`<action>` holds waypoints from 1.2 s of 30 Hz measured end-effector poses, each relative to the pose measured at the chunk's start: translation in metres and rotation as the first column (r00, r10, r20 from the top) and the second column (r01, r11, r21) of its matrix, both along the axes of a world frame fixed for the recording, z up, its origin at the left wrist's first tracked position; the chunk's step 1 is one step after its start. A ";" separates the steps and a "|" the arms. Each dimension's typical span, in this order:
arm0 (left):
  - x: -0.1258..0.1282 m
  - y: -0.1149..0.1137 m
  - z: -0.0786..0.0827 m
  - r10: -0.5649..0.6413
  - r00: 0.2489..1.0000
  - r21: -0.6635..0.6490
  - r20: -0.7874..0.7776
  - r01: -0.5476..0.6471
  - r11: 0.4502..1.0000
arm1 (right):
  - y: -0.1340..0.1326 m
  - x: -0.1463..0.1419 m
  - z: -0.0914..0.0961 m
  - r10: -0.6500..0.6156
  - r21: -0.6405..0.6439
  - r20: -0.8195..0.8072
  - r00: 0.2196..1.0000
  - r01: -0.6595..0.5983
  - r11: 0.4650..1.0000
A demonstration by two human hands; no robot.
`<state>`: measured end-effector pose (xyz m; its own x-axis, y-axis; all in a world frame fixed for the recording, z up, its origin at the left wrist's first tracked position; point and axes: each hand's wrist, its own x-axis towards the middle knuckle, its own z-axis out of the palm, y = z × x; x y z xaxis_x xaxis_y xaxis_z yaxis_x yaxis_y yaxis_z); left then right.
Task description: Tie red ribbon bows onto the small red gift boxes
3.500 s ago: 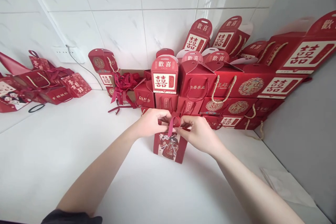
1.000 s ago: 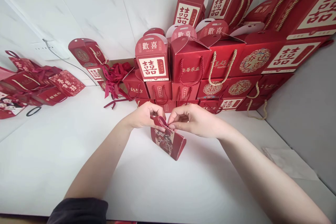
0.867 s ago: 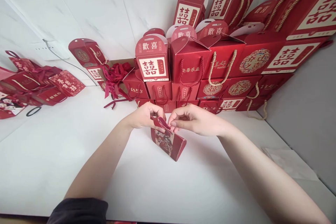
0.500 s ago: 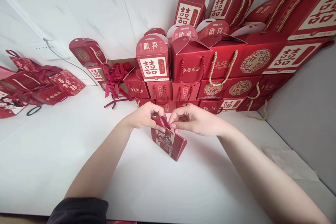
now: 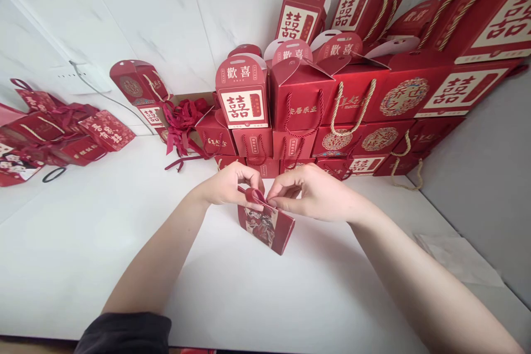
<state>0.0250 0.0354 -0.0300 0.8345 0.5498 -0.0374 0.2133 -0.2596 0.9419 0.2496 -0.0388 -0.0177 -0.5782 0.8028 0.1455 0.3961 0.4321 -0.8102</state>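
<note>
A small red gift box (image 5: 265, 227) with a printed picture on its front stands tilted on the white table, between my two hands. My left hand (image 5: 232, 185) is closed on the box's top edge, thumb across the front and fingers behind. A looped dark red flap or ribbon pokes up beside that thumb; which of the two it is I cannot tell. My right hand (image 5: 309, 193) pinches at the top of the box just right of the loop, with thumb and forefinger together. What lies between those fingertips is mostly hidden.
Behind my hands, red gift boxes (image 5: 302, 105) with rope handles are stacked against the wall. An open carton of dark red ribbons (image 5: 185, 119) stands left of them. More red boxes (image 5: 83, 146) and a black ring (image 5: 54, 175) lie far left. A thin sheet (image 5: 460, 259) lies at right.
The loop at the top of the box has been pressed lower and leans left. The box has turned slightly. My right hand has shifted a little, still pinching.
</note>
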 end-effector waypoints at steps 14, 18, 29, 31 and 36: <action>0.004 0.002 -0.008 -0.058 0.998 -0.122 0.033 0.061 0.991 | 0.008 -0.005 -0.014 0.150 -0.201 -0.082 0.985 -0.164 0.966; 0.007 0.004 -0.014 -0.067 0.994 0.070 0.084 0.062 0.996 | 0.006 -0.004 -0.013 0.144 -0.190 -0.063 0.988 -0.153 0.970; 0.025 -0.042 0.016 0.514 0.845 0.454 -0.144 -0.406 0.793 | 0.010 -0.002 -0.007 -0.418 0.080 0.023 0.908 0.415 0.906; 0.029 -0.056 0.024 0.500 0.840 0.467 -0.211 -0.363 0.806 | 0.009 -0.011 -0.011 -0.486 0.179 0.047 0.872 0.472 0.863; 0.030 -0.061 0.027 0.535 0.812 0.475 -0.233 -0.385 0.791 | 0.006 -0.028 -0.025 -0.582 0.388 0.046 0.812 0.522 0.759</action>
